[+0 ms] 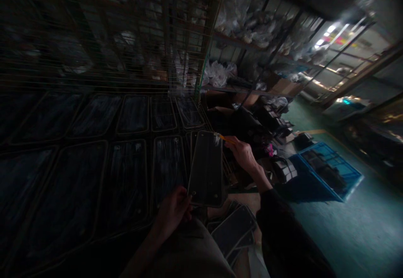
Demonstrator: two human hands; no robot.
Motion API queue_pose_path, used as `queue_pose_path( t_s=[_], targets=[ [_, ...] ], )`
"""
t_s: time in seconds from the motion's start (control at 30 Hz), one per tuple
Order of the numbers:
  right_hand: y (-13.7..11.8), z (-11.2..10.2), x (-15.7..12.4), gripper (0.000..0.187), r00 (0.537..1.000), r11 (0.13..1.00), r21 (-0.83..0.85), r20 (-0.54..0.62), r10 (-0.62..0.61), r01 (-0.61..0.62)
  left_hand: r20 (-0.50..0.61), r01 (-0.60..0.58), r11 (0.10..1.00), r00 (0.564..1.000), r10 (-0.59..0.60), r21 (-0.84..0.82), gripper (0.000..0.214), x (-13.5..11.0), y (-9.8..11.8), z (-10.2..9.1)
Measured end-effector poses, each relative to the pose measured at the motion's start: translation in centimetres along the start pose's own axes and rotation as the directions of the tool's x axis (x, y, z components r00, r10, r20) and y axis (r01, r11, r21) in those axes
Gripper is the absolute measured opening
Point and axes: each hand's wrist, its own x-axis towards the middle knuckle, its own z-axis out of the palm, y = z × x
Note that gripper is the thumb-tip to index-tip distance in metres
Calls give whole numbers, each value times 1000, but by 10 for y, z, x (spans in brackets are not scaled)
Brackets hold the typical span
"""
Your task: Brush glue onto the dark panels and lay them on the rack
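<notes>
A dark rectangular panel (206, 169) with a stitched-looking edge and small round studs lies in front of me. Its lower left corner is pinched in my left hand (172, 207). My right hand (243, 154) is closed around a thin yellow-handled brush (227, 139). The brush tip meets the panel's upper right corner, where a whitish smear shows. To the left, similar panels (127, 181) lie in two rows, several streaked with a pale, wet-looking coating. More dark panels (234, 229) are piled loosely below, near my lap.
A wire mesh rack (201, 60) rises behind the rows. Shelves with plastic bags (218, 73) and a cardboard box (285, 86) stand at the back right. A blue crate (352, 181) sits on the green floor (374, 219), beside heaped dark goods (270, 116).
</notes>
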Motion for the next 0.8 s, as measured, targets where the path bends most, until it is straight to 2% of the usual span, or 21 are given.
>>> queue_pose_path(
  t_s=[0.1, 0.23, 0.37, 0.5, 0.6, 0.7, 0.73, 0.8],
  targets=[
    [-5, 0, -10, 26, 998, 1000, -21, 55, 11, -10, 8, -18, 1000, 1000, 18, -2, 31, 0, 0, -1],
    [-31, -15, -45, 25, 984, 999, 28, 177, 28, -33, 19, 1, 999, 1000, -2, 42, 26, -1, 6, -2],
    [-61, -39, -80, 27, 942, 995, 92, 336, 7, -41, 11, 0, 999, 1000, -1, 48, 23, -2, 11, -3],
    [-76, -53, -100, 28, 895, 985, 163, 445, -26, -52, 19, 0, 1000, 1000, -1, 23, 25, -3, 10, -3],
    [-78, -53, -99, 27, 864, 959, 263, 502, -47, -101, 28, 0, 1000, 1000, -1, 17, 25, -3, 9, -3],
    [-71, -46, -83, 25, 815, 888, 416, 572, -91, -193, 24, 7, 1000, 1000, -8, 22, 23, -2, 10, -4],
    [-67, -42, -74, 24, 810, 857, 465, 577, -103, -223, 22, 17, 1000, 1000, -17, 24, 23, -2, 10, -4],
    [-56, -33, -54, 24, 837, 803, 536, 540, -89, -260, 19, 39, 999, 999, -39, 27, 22, -1, 11, -4]
  ],
)
